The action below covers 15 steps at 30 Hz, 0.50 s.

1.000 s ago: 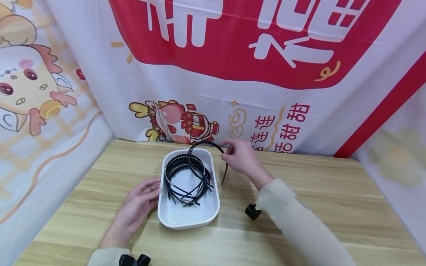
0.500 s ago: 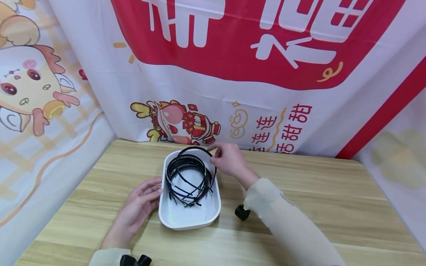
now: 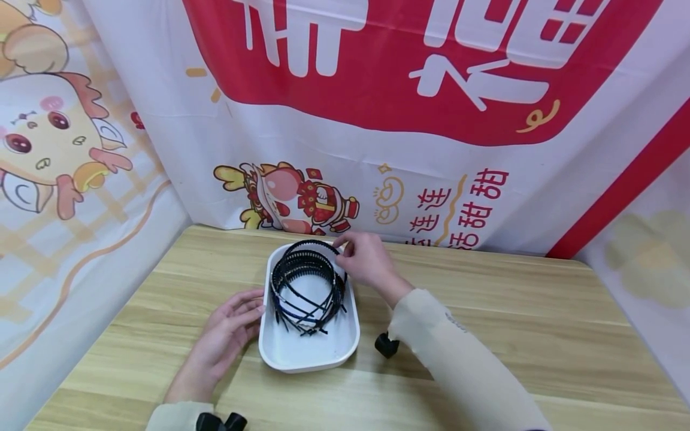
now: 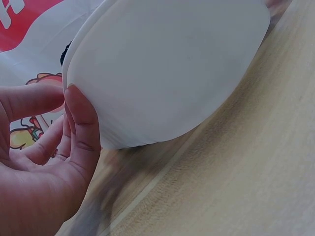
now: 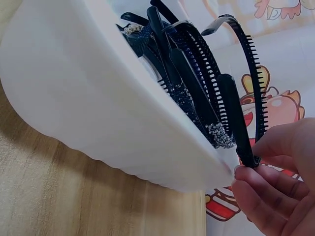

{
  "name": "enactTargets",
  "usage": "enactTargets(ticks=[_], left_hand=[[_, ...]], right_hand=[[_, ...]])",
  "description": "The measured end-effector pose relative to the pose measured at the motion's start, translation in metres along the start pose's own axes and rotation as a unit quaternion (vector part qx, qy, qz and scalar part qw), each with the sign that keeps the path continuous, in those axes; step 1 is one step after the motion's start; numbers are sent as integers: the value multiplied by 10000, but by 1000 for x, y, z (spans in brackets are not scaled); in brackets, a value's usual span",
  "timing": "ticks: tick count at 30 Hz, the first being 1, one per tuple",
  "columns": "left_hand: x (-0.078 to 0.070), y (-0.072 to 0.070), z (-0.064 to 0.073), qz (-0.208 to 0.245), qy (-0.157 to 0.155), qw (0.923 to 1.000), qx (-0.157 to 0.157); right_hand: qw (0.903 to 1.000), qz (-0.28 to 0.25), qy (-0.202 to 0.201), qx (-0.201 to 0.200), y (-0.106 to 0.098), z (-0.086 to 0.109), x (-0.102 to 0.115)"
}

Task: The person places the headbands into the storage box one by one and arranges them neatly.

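A white plastic bin (image 3: 309, 356) stands on the table, with several black headbands (image 3: 307, 263) stacked inside. Some have teeth, and in the right wrist view some carry glittery trim (image 5: 221, 135). My left hand (image 3: 232, 326) is at the bin's left side, thumb and bent fingers pinching its rim in the left wrist view. Between thumb and fingers my right hand (image 3: 366, 260) pinches one thin toothed headband (image 5: 255, 73) at the bin's far right rim. This headband leans over the stack, its curve standing above the others. Part of the stack is hidden behind the bin's wall in the right wrist view.
The wooden table (image 3: 485, 323) runs back to a printed white and red cloth (image 3: 345, 137). A second patterned cloth (image 3: 129, 251) hangs along the left side. Small black devices (image 3: 387, 345) sit at both wrists.
My right hand has moved left and brought the thin headband from over the bin's right edge down against the stack. My left hand has kept its place at the bin.
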<state>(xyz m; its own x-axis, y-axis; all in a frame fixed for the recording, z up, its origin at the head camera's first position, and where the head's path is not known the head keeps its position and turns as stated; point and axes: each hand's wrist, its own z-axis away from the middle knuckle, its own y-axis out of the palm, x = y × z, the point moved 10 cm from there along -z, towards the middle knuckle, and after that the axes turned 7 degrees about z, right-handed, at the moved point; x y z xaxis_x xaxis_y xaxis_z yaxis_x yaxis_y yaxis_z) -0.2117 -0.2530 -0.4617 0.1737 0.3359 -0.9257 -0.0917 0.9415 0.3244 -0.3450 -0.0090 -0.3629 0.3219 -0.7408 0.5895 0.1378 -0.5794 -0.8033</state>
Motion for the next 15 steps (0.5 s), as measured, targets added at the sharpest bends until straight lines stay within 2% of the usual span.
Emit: enactTargets(ticks=[15], left_hand=[[1, 2, -2, 128, 63, 9998, 165]], right_hand=[[9970, 706, -285, 114, 5, -8, 24]])
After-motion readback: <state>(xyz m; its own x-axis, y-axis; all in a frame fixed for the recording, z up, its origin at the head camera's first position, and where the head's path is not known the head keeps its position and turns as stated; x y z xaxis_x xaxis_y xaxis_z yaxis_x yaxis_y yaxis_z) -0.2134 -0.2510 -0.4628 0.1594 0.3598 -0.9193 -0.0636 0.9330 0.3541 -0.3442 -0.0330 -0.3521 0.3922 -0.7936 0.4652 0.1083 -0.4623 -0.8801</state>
